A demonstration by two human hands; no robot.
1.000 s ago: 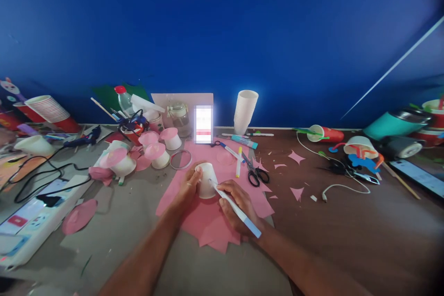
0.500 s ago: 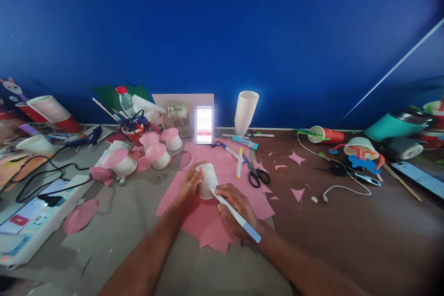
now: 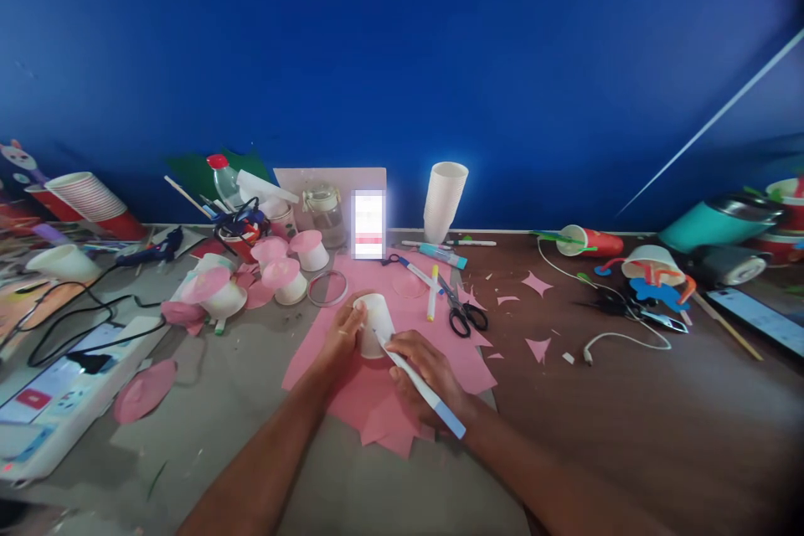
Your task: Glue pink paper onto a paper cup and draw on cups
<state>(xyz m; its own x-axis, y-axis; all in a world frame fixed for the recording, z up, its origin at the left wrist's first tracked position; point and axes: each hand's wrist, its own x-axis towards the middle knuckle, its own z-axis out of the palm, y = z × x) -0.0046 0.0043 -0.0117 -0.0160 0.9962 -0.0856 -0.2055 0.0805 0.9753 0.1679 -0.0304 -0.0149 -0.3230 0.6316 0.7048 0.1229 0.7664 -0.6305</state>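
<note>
White paper cup (image 3: pixel 373 325) sits over pink paper (image 3: pixel 402 414) at centre, left hand (image 3: pixel 340 339) curled closed on its 9 o'clock side, gripping it; at 4 o'clock the right hand (image 3: pixel 427 367) pinches a white marker (image 3: pixel 433 399), tip at the cup wall, contact too small to tell. Nearby lie a ring (image 3: pixel 327 305) toward 11, yellow-ended pen (image 3: pixel 433 293) at 2, black-handled scissors (image 3: pixel 468 318) at 3. Farther across the desk (image 3: pixel 615 435), a lit screen (image 3: pixel 368 224) stands at 12, stacked cups (image 3: pixel 445 201) at 1.
</note>
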